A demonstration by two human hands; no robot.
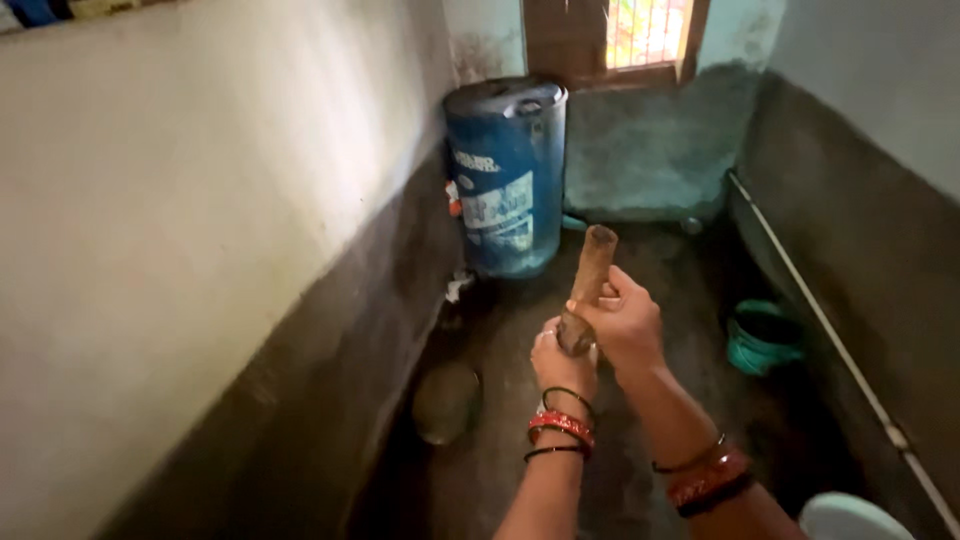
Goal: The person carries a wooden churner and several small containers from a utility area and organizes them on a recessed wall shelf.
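— Reporting on hands?
— Gripping one brown wooden stick (590, 280) with both: right hand (628, 322) wrapped round its middle, left hand (562, 360) clenched at its lower end. Holding it tilted, above the dark floor (500, 470).
— Surroundings?
— Standing in the far corner: blue drum (507, 175). Lying near the right wall: green tub (762, 338). Resting beside the left wall: round metal pot (446, 402).

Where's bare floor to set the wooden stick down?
Bare floor lies between the blue drum and the green basin, beyond both hands. The left wall side is crowded: a round pan and scraps below the drum.
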